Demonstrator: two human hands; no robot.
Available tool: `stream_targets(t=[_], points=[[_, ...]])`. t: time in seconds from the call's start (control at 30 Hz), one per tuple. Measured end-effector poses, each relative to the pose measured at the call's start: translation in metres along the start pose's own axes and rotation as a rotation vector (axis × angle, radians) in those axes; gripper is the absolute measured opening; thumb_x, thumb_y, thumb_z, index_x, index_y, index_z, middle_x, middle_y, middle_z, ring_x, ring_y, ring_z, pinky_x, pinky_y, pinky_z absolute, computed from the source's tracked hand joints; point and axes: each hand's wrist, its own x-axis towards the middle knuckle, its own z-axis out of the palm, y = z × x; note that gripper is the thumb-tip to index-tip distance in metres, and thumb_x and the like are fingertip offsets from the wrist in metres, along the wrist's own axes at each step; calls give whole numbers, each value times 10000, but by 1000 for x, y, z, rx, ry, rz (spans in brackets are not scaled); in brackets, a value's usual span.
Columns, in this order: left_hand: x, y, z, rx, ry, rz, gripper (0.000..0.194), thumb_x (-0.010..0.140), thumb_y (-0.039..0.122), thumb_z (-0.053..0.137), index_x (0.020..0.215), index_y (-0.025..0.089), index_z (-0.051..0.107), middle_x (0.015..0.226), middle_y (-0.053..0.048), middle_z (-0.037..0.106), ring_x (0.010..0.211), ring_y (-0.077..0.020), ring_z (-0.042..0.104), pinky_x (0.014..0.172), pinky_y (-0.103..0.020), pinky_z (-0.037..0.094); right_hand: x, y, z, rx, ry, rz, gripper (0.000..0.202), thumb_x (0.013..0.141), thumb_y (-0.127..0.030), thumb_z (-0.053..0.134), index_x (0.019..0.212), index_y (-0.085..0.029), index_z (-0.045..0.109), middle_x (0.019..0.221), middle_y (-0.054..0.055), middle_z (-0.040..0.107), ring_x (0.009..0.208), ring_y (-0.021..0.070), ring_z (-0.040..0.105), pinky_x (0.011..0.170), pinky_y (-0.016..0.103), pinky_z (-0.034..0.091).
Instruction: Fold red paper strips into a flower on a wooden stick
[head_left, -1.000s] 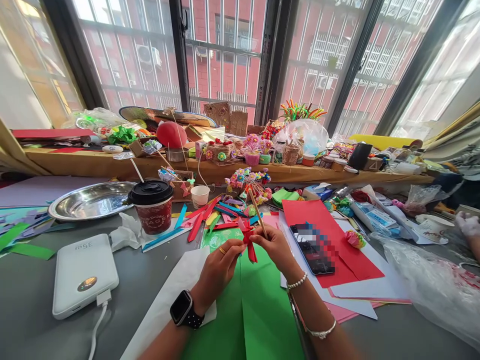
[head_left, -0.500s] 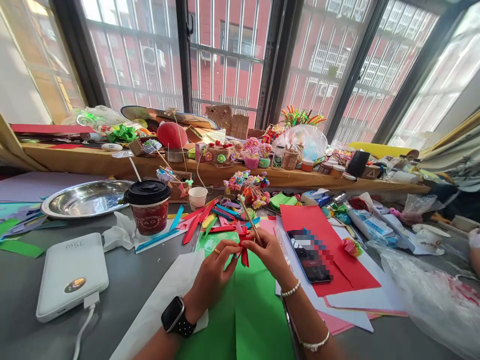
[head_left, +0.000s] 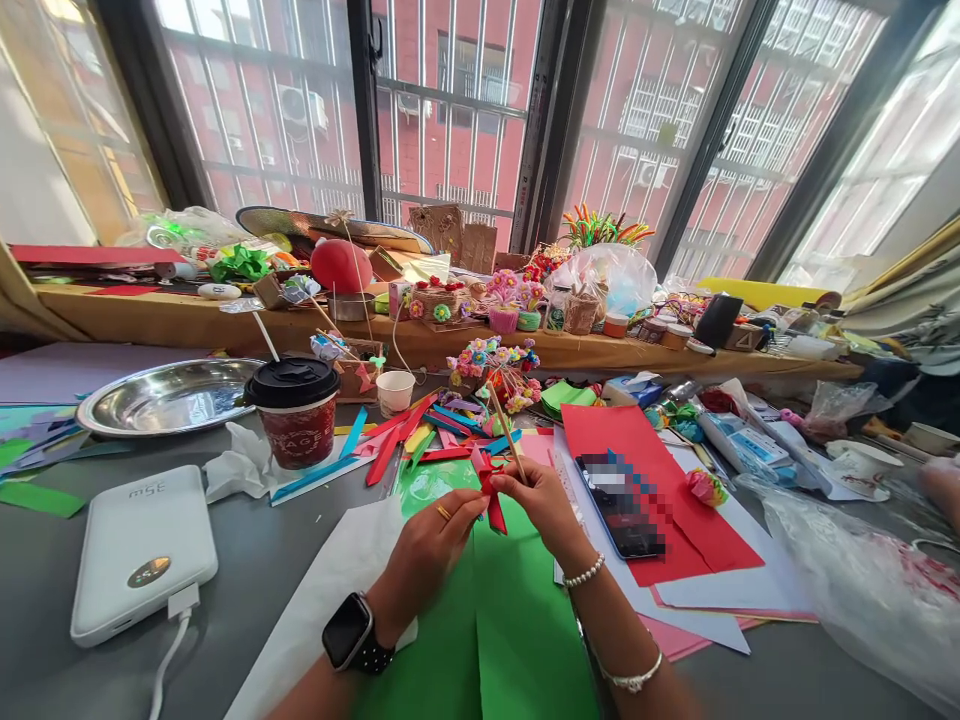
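Note:
Over a green paper sheet (head_left: 517,640), both hands meet at a small folded red paper strip (head_left: 496,515). My left hand (head_left: 431,540) closes its thumb and fingers on the strip's left side. On the other side, my right hand (head_left: 544,505) pinches the strip near its top. A thin wooden stick (head_left: 504,425) slants up out of my right hand, held between its fingers. One end of the strip hangs free below the fingertips. Fingers hide the middle of the folds.
A dark red lidded cup (head_left: 300,420), a power bank (head_left: 146,555) and a steel tray (head_left: 97,415) stand left. Coloured paper strips (head_left: 390,440) lie behind my hands. Right are a phone (head_left: 619,505), red paper (head_left: 697,530), a paper flower (head_left: 705,487) and a plastic bag (head_left: 847,580).
My left fingers have turned and closed in against the red strip. The strip's hanging end has swung slightly right. The stick stays in my right hand, leaning a little differently.

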Motion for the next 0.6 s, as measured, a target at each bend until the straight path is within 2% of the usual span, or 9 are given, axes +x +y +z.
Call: stream_targets(t=[0.6], points=[[2, 5, -3, 90, 8, 61, 250, 785, 69, 399, 976, 192, 505, 857, -47, 648, 768, -130, 627, 656, -205, 507, 0, -11, -3, 8, -6, 27, 233, 613, -380, 639, 553, -162, 583, 536, -36, 470, 526, 95, 399, 500, 219, 321]])
